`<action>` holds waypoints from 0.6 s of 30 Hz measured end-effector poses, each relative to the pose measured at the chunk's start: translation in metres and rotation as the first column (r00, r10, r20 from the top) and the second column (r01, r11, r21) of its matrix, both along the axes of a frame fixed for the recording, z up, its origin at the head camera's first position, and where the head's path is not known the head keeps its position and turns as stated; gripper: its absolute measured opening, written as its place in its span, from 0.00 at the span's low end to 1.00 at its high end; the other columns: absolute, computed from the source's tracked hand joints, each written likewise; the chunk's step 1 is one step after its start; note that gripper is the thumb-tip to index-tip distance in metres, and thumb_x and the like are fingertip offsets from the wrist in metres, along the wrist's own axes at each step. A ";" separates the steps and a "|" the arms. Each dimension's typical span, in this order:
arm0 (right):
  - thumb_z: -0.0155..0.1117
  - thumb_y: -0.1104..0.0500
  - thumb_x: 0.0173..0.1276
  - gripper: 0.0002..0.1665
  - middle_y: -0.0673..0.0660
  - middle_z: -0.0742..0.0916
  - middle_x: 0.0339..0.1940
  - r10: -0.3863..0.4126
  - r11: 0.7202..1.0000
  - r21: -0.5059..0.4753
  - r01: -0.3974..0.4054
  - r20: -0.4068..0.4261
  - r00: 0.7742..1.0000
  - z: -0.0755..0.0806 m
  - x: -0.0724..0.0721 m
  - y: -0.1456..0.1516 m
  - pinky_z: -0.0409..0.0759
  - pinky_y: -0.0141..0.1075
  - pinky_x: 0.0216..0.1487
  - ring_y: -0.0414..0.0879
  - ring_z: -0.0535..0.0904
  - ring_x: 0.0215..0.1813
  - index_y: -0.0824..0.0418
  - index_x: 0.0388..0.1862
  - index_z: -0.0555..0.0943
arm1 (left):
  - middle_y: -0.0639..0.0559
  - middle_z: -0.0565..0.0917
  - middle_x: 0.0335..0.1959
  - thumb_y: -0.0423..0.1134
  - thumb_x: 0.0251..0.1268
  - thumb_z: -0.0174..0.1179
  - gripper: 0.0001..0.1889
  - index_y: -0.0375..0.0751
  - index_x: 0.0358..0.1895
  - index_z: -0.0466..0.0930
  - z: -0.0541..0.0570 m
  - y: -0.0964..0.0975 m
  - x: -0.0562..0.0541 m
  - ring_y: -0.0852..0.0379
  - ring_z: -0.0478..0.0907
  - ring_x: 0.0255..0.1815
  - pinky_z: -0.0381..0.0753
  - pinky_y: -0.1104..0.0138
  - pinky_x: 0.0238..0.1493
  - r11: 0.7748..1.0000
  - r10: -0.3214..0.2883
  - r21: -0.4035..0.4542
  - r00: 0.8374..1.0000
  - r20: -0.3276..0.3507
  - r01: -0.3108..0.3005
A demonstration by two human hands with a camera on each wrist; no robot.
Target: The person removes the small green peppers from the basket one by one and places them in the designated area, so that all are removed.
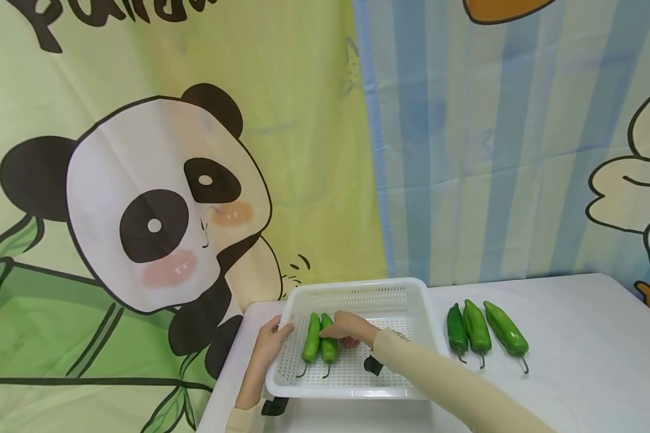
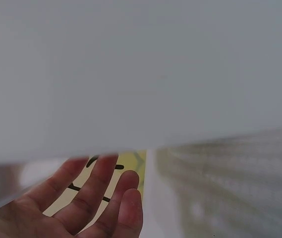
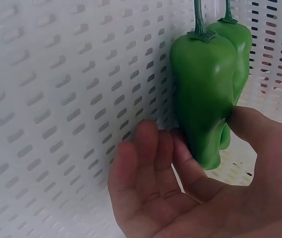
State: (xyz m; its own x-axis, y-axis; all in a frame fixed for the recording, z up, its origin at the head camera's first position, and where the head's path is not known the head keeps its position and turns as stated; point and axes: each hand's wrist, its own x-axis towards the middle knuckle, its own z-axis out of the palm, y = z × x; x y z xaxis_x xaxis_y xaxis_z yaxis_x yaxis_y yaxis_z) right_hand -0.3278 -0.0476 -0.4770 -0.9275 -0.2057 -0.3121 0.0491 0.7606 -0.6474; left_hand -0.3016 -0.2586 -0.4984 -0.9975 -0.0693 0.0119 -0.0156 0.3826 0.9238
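A white perforated plastic basket (image 1: 357,394) stands on the table. My left hand (image 1: 271,346) holds its left rim, thumb over the edge and the other fingers (image 2: 84,203) outside the wall; the thumb is hidden in the left wrist view. Inside the basket, two green peppers lie side by side, stems toward me. My right hand (image 1: 349,328) pinches the right-hand pepper (image 3: 202,84) between thumb and index finger near its tip, its other fingers loosely curved. The left-hand pepper (image 1: 311,343) lies beside it, partly covered by the held one in the right wrist view.
On the white table (image 1: 574,361), right of the basket, lie three more green peppers: a darker one (image 1: 457,329), a middle one (image 1: 476,328) and a lighter one (image 1: 506,329). Behind the table hangs a printed curtain (image 1: 439,150) with a panda.
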 end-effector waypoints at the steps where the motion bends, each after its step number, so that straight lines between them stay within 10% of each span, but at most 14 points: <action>1: 0.68 0.43 0.65 0.23 0.64 0.87 0.35 -0.005 1.000 -0.002 0.005 0.005 1.000 -0.001 -0.001 0.000 0.89 0.52 0.43 0.60 0.87 0.39 0.62 0.30 0.75 | 0.29 0.81 0.58 0.40 0.74 0.56 0.24 0.35 0.69 0.72 0.000 0.000 0.000 0.41 0.88 0.44 0.91 0.57 0.38 1.000 0.002 0.000 1.000 0.002 -0.002; 18: 0.69 0.45 0.62 0.22 0.63 0.87 0.34 -0.052 0.997 -0.060 0.057 0.086 0.995 -0.003 -0.007 0.003 0.89 0.50 0.46 0.58 0.87 0.39 0.64 0.30 0.79 | 0.29 0.80 0.60 0.41 0.74 0.56 0.25 0.36 0.70 0.71 -0.001 0.000 -0.001 0.41 0.88 0.45 0.91 0.56 0.39 1.000 -0.004 -0.006 1.000 0.004 0.004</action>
